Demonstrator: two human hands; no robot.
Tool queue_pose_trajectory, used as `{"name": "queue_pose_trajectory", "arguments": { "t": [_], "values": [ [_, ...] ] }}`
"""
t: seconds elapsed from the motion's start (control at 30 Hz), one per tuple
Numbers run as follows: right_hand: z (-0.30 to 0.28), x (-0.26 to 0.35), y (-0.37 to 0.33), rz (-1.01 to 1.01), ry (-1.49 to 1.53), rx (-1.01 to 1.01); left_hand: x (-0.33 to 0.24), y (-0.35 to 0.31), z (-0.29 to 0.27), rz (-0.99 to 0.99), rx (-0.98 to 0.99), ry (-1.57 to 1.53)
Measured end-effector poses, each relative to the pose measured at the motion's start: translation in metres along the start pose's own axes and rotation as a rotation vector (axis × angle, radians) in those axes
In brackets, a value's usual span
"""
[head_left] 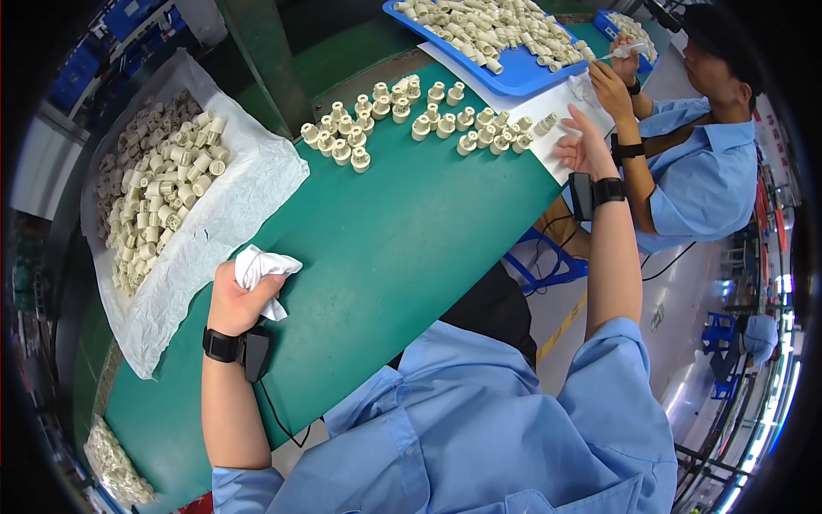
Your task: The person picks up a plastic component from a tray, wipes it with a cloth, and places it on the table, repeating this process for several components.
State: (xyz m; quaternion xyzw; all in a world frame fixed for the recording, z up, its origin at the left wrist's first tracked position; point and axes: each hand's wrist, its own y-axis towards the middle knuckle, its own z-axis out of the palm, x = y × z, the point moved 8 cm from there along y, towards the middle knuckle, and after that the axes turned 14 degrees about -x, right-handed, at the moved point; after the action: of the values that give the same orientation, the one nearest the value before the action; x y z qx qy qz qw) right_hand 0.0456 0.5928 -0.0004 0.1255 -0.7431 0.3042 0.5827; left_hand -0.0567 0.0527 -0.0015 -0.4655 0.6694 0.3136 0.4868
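Observation:
My left hand (233, 301) is closed round a crumpled white cloth (264, 269), just above the green tabletop (360, 248). On the right, my right hand (586, 147) reaches to the table's far right side, its fingers stretched out and apart. Close to those fingertips a cream plastic fitting (545, 125) lies tilted at the edge of a white sheet (556, 158); I see no grip on it. Left of it stand several more cream stepped cylindrical fittings (467, 118), mostly upright in loose groups. Another group of fittings (342, 137) stands further left.
A box lined with white plastic film (248, 197) holds many cream sleeves (175, 180) at the left. A blue tray (514, 75) heaped with fittings lies at the back. A co-worker (702, 163) at the right handles a small white bottle (629, 51). A clear bag (116, 463) lies lower left.

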Motion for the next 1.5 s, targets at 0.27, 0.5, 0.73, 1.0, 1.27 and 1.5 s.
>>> {"name": "queue_pose_trajectory", "arguments": {
  "t": [0.27, 0.5, 0.73, 1.0, 1.27, 1.5],
  "values": [
    [0.010, -0.011, 0.008, 0.087, -0.218, 0.100, -0.001, 0.000, 0.000, -0.006, -0.005, 0.006],
    [0.015, -0.009, 0.001, 0.088, -0.226, 0.023, 0.002, 0.001, 0.000, -0.017, -0.019, 0.007],
    [0.016, -0.009, 0.010, 0.067, -0.306, 0.091, 0.002, 0.002, -0.001, -0.052, -0.037, 0.002],
    [0.017, -0.014, 0.005, 0.099, -0.360, 0.049, 0.000, 0.000, -0.002, -0.025, -0.031, 0.015],
    [0.026, -0.007, -0.004, 0.049, -0.350, 0.079, 0.002, -0.002, -0.002, 0.005, -0.008, 0.026],
    [0.029, -0.001, -0.024, -0.089, -0.178, 0.075, -0.002, -0.002, -0.002, 0.013, 0.016, -0.049]
  ]
}}
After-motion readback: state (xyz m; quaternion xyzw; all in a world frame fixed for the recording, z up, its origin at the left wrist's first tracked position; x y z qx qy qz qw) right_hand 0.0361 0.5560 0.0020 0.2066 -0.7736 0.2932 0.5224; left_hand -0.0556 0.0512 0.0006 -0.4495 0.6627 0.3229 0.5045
